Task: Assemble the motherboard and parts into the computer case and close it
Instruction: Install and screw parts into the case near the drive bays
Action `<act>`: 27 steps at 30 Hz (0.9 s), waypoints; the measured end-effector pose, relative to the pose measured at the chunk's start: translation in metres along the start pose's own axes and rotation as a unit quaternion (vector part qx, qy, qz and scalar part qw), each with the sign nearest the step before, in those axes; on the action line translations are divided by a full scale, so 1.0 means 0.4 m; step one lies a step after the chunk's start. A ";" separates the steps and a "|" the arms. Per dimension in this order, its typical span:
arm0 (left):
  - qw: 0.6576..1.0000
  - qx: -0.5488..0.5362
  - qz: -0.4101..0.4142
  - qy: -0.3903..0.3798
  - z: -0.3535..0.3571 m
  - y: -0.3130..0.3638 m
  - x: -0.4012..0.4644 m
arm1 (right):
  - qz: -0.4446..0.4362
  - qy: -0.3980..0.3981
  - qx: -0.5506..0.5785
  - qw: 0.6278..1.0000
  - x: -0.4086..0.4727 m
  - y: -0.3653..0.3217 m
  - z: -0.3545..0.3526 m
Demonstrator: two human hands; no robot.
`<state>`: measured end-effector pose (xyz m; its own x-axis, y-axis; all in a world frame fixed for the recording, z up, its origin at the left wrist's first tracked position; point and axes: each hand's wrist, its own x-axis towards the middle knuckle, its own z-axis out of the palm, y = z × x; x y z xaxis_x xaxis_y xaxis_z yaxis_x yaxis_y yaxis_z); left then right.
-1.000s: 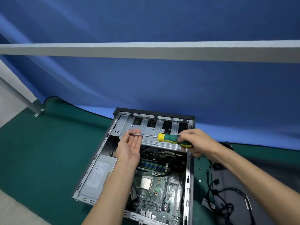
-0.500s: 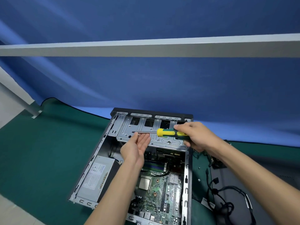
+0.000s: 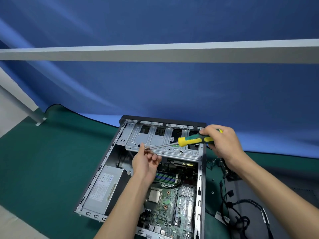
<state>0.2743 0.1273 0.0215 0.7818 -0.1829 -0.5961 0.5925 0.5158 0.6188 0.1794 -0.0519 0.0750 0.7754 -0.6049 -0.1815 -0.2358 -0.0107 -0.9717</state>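
An open computer case lies on the green mat. Inside sit the green motherboard, a grey power supply at the left and a metal drive cage at the far end. My right hand grips a yellow-green screwdriver by its handle, the shaft pointing left. My left hand pinches a small screw at the screwdriver's tip, above the drive cage's front edge.
Black cables and a dark side panel lie right of the case. A blue backdrop hangs behind, crossed by a grey beam. A grey post stands at the far left on the mat.
My left hand went from flat and open under the shaft to pinching a screw at the tip. The right hand tilted the screwdriver handle upward and moved right.
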 end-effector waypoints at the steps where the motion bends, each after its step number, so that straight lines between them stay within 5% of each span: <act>1: 1.000 0.003 0.004 0.000 -0.001 0.000 0.000 | -0.004 0.001 -0.011 1.000 -0.002 0.003 0.002; 13: 0.981 0.157 0.116 -0.009 -0.031 -0.001 -0.002 | -0.002 0.003 0.004 1.000 -0.022 0.006 0.024; 27: 0.978 0.163 0.126 -0.023 -0.039 -0.008 -0.002 | 0.010 0.001 0.012 1.000 -0.030 -0.001 0.017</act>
<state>0.2687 0.1390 0.0122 0.9149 -0.1256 -0.3837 0.4035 0.2567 0.8782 0.1741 -0.0391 0.0768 0.7692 -0.6066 -0.2010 -0.2379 0.0202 -0.9711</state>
